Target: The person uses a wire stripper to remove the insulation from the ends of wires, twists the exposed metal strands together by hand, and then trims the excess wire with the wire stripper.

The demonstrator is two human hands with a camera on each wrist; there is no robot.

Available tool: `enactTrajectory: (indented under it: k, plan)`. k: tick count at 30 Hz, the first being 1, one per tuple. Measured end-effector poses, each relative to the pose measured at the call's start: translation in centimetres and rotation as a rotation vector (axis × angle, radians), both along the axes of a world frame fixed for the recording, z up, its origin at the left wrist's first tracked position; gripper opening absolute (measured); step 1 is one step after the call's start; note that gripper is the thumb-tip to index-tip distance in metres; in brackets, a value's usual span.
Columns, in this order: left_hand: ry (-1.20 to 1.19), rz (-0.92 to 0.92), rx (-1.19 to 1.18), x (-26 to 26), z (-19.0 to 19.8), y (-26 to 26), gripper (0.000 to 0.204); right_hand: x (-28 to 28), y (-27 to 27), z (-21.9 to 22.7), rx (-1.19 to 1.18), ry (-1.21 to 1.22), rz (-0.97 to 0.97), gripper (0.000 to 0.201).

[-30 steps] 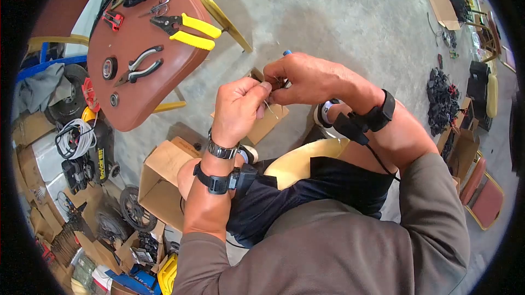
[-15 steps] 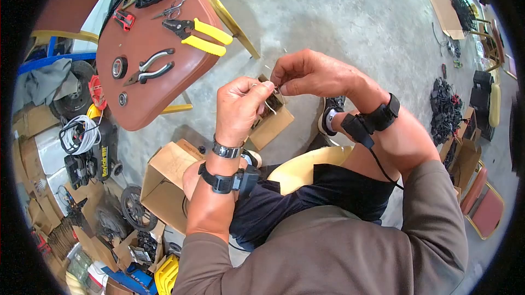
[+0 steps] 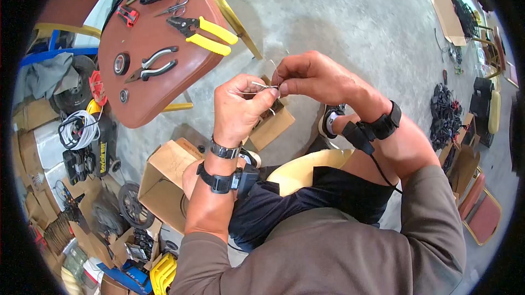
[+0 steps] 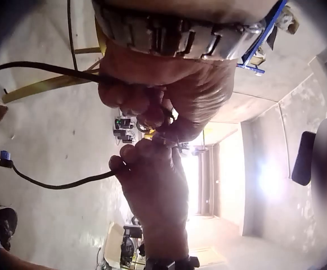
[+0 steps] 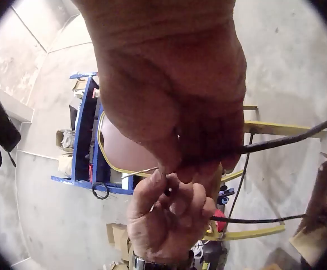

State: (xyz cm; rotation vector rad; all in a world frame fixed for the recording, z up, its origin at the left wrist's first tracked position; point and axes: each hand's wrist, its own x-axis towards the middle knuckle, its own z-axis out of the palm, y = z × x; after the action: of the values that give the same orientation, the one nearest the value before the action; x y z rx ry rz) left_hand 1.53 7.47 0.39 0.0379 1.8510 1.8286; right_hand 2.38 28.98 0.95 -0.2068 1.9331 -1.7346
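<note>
Fingertips of both hands meet above a small open box in the head view. The left hand (image 3: 235,103) pinches thin pale wires (image 3: 261,84) between thumb and fingers. Close against it, the right hand (image 3: 314,79) pinches the wires' other side. In the left wrist view a dark cable (image 4: 40,66) runs into the left hand (image 4: 169,90). Another dark cable (image 4: 62,186), with a blue end (image 4: 5,158), comes out of the right hand (image 4: 155,194). The right wrist view shows a pale wire (image 5: 141,172) at the fingertips; the exact joint is hidden by fingers.
On the brown chair seat (image 3: 164,68) lie yellow-handled strippers (image 3: 210,35), pliers (image 3: 156,65), scissors (image 3: 176,7), a black tape roll (image 3: 121,63) and a red tool (image 3: 127,15). Cardboard boxes (image 3: 164,169) stand left of the legs; tangled black cables (image 3: 445,109) lie on the right.
The right hand has shifted slightly, and its fingertips now meet the left thumb. Pale wire ends show more clearly above the left hand. The head view has shifted a little.
</note>
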Motion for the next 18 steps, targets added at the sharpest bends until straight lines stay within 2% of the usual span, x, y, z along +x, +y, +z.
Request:
enactTrajectory:
  k: [9,16,18]
  plan:
    - [0.231,0.032,-0.05,0.7,-0.3,0.3,0.014,0.1,0.0,0.1,-0.079,-0.081,-0.057,0.02]
    - [0.216,0.013,0.015,0.6,-0.7,0.3,0.014,0.0,0.2,0.2,-0.1,-0.148,-0.066,0.02]
    - [0.232,-0.005,0.004,0.5,-0.9,0.2,0.014,0.0,0.2,0.6,-0.043,-0.177,-0.072,0.021]
